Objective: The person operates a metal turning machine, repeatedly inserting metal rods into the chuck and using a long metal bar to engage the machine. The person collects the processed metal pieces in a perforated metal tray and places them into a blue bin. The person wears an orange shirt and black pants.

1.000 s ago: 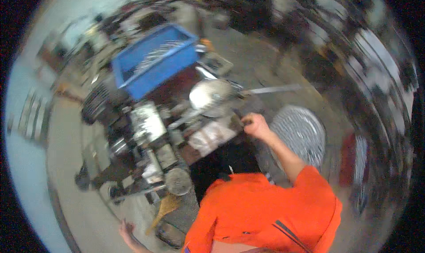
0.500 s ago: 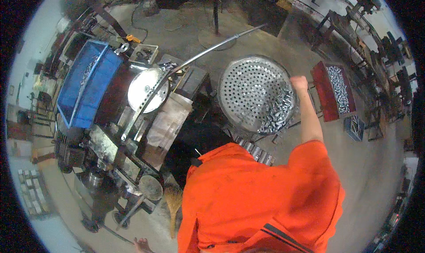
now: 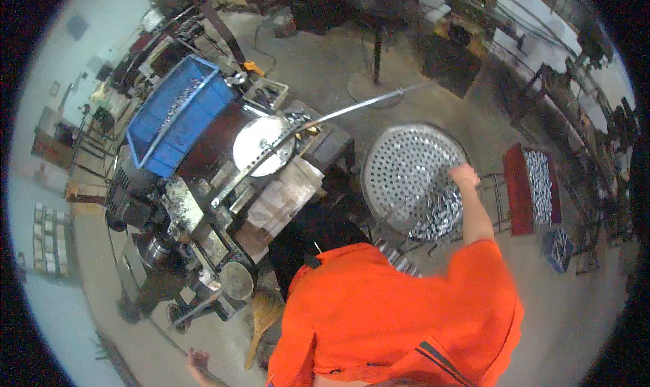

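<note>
Right hand (image 3: pixel 464 176) slid down to basket's (image 3: pixel 406 164) 3 o'clock rim, fist closed on it; looked heavy w/ metal parts (image 3: pixel 437 214), rigid, grab rim.

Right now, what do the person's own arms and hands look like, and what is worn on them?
The right hand is bare, without glove. The right arm has a short bright orange sleeve; the forearm is uncovered. The left hand also looks bare, though blurred at the lower edge.

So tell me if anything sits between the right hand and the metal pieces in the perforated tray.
Nothing visible does. The right hand is at the perforated tray, right above the metal pieces heaped in it.
</note>
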{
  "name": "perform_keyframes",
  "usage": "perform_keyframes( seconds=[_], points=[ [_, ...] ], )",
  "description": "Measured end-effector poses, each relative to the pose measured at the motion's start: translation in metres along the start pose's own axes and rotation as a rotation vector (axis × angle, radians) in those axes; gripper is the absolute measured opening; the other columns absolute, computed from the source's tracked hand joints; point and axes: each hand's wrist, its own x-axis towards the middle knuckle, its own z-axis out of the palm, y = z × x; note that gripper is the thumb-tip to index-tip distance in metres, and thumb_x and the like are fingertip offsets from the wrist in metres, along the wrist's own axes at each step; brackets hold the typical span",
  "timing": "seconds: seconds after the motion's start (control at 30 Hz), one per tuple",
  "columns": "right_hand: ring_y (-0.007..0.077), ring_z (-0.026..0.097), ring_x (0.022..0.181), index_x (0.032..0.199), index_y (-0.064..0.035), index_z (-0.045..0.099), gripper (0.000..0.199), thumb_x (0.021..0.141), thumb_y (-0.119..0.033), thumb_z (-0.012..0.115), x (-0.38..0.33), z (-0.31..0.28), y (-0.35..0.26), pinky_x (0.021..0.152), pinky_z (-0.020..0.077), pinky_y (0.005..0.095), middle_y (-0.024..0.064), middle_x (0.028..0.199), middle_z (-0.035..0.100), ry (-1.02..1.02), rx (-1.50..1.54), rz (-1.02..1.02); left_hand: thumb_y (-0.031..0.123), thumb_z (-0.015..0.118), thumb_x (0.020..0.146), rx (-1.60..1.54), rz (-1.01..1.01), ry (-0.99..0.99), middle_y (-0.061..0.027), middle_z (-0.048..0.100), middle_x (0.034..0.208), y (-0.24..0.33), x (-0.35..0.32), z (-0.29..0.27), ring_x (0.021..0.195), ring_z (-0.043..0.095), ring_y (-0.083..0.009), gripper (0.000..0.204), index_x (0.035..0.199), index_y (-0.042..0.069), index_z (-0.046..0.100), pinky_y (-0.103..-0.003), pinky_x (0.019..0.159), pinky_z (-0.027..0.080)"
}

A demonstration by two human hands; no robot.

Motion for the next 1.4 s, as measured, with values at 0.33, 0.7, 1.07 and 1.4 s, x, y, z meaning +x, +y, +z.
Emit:
perform_keyframes(
  seconds=[0.33,0.7,1.07,1.4],
  points=[
    [0.0303,0.056,0.102,0.099,-0.0077,0.063,0.043,0.064,-0.032,0.06,-0.007,-0.015,-0.004,0.085,0.0423,0.0404,0.0158,0.112,0.058,0.229,0.036,-0.049,0.023,0.061,0.082,-0.119,0.074,0.23,-0.0022,0.045,0.057,-0.01,-0.013,0.063,0.051,0.046,-0.0162,0.024,0.096,0.005,0.052,-0.031,0.046,0.039],
    [0.0233,0.058,0.097,0.087,-0.0014,0.068,0.035,0.057,-0.002,0.052,-0.154,-0.008,-0.197,0.081,0.0443,0.0283,0.0209,0.107,0.059,-0.25,0.884,-1.272,0.028,0.065,0.075,0.318,0.345,0.185,-0.0037,0.051,0.057,0.004,-0.058,0.057,0.051,0.051,-0.0159,0.027,0.069,0.005,0.055,-0.029,0.051,0.041],
    [0.0349,0.053,0.102,0.089,-0.0032,0.065,0.035,0.055,-0.01,0.064,-0.509,-0.03,-0.403,0.087,0.0433,0.0382,0.0202,0.116,0.053,-0.299,0.483,-2.607,0.028,0.062,0.071,0.942,0.212,0.614,-0.0216,0.059,0.075,-0.052,-0.141,0.061,0.074,0.059,-0.037,0.033,0.085,-0.001,0.057,-0.043,0.068,0.046],
    [0.0357,0.06,0.082,0.074,0.0046,0.064,0.03,0.055,-0.018,0.063,-0.604,0.047,-0.468,0.077,0.0487,0.0382,0.0236,0.082,0.062,-0.286,-0.231,-2.338,0.024,0.061,0.073,1.211,0.201,0.793,-0.024,0.059,0.077,-0.046,-0.137,0.078,0.075,0.058,-0.0391,0.027,0.081,-0.002,0.057,-0.046,0.068,0.046]
  ],
)
